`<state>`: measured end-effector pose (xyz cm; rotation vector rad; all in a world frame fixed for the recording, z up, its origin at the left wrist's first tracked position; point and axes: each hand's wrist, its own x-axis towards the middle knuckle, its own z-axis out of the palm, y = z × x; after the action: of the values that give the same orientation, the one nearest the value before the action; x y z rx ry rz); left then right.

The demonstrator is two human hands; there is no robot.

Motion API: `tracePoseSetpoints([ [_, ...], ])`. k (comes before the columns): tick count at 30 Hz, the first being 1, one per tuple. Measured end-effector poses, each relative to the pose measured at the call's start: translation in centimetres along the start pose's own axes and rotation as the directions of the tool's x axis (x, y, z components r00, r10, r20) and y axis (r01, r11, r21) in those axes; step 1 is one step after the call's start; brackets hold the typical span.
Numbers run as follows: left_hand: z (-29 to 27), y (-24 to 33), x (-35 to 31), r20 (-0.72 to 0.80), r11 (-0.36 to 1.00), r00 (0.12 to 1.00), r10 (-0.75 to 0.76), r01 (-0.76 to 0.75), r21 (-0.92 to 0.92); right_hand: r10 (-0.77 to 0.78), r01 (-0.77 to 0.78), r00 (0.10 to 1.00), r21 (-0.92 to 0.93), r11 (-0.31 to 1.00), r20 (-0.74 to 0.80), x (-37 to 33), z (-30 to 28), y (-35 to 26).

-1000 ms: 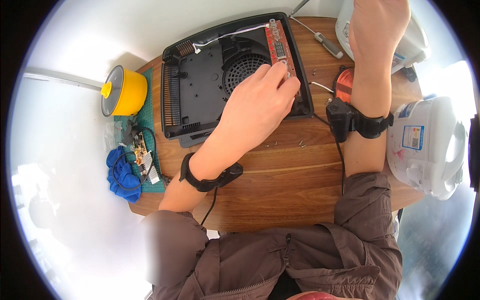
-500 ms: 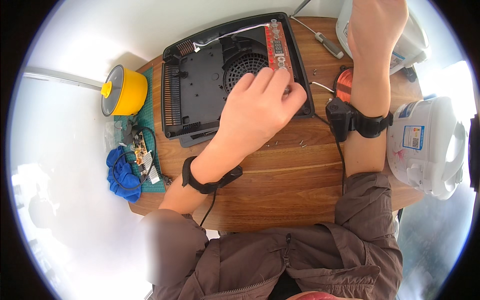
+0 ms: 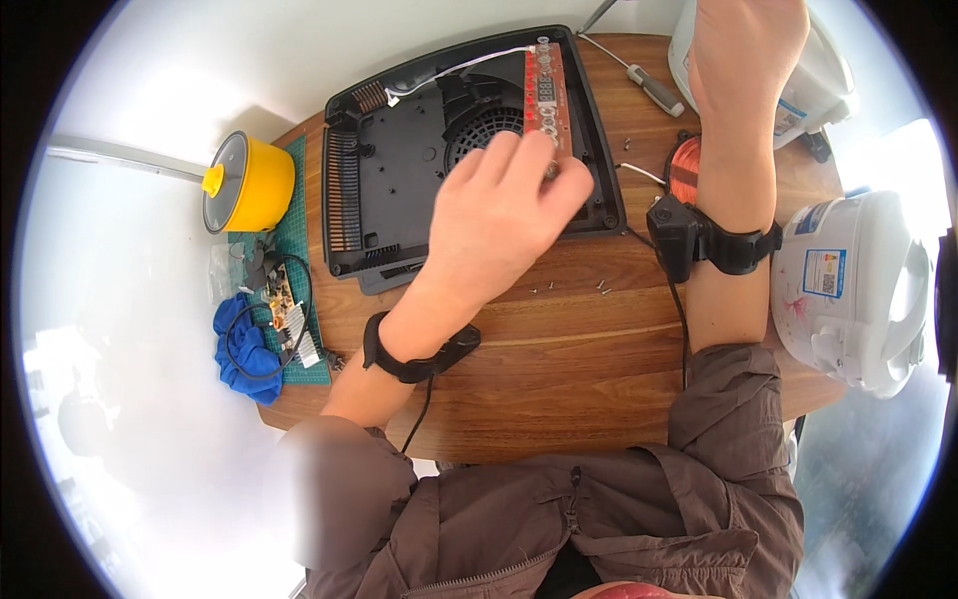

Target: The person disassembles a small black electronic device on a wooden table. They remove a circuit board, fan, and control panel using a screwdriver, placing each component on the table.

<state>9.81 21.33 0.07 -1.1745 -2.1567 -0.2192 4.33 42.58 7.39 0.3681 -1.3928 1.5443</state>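
My left hand (image 3: pixel 499 210) is closed, with thumb and fingers at the near end of a red circuit board (image 3: pixel 547 95) that has a small digit display and round buttons. The board lies over the right part of an open black plastic housing (image 3: pixel 399 200), partly covering a round fan grille (image 3: pixel 489 135). A white-and-purple cable (image 3: pixel 459 66) runs from the board's far end across to the left. My right hand (image 3: pixel 750 50) reaches up to the top edge, near a white appliance (image 3: pixel 828 80); its fingers are hidden from view. Wrist straps sit on both arms.
A screwdriver (image 3: pixel 656 90) and a copper coil (image 3: pixel 685 170) lie right of the housing; several small screws (image 3: pixel 603 289) lie nearer. A white rice cooker (image 3: pixel 848 290) stands at right. At left are a yellow pot (image 3: pixel 264 185), a green mat (image 3: pixel 299 200), a second circuit board (image 3: pixel 286 299) and blue cloth (image 3: pixel 239 344).
My left hand has moved a little left and toward me, and the red board's near end has swung left with it. The right arm has barely moved.
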Motion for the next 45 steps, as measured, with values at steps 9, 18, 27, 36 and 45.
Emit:
tracePoseSetpoints([
  [9, -2.0, -3.6, -1.0, -0.266, 0.937, 0.917, -0.297, 0.227, -0.265, -0.016, 0.009, 0.997, -0.077, 0.997, -0.082, -0.1, 0.6, 0.0],
  [18, -3.4, -6.3, -3.3, -0.218, 0.618, 0.671, -0.708, 0.441, -0.651, 0.004, -0.007, 0.999, -0.072, 0.997, -0.041, 0.0, 0.3, 0.1],
  [27, -4.4, -6.5, -4.2, -0.187, 0.462, 0.512, -0.838, 0.484, -0.743, -0.049, 0.046, 0.999, -0.09, 0.995, -0.023, -0.1, 0.1, 0.9],
  [36, -4.5, -6.4, -4.6, -0.188, 0.425, 0.475, -0.86, 0.461, -0.779, -0.041, 0.041, 0.999, -0.016, 0.999, 0.017, -0.1, -0.1, 1.0],
  [45, -3.8, -8.0, -7.0, 0.025, 0.102, 0.388, -0.921, 0.304, -0.947, -0.026, 0.026, 1.0, -0.033, 0.999, -0.012, -0.1, 0.1, 0.8],
])
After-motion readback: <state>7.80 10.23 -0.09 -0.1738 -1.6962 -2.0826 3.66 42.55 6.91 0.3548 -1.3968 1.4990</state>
